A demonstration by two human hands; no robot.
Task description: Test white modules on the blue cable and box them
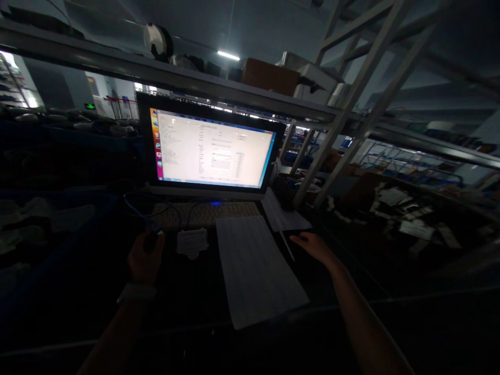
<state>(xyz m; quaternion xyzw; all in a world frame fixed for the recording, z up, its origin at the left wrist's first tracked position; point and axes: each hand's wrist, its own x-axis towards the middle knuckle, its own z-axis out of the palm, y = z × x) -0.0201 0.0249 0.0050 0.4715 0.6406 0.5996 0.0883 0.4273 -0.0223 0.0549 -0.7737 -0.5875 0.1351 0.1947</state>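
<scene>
My left hand (pixel 145 259), with a band on its wrist, is closed at the left of the desk. Between thumb and forefinger it grips the plug end of a blue USB cable (pixel 155 227). Just right of it lies a small white labelled box (pixel 192 241). A printed sheet of paper (pixel 258 271) lies in front of the keyboard (pixel 211 212). To the right of the sheet, my right hand (pixel 312 246) hovers or rests by a white pen (pixel 287 246), fingers stretched towards it and apparently not touching it. The dim light hides finger detail.
A lit monitor (pixel 214 151) stands behind the keyboard. Blue bins with bagged items (pixel 50 219) flank the left side. On the right is a box of dark, tagged items (pixel 414 224). A metal shelf (pixel 187 78) crosses above the monitor, carrying a brown carton (pixel 269 76).
</scene>
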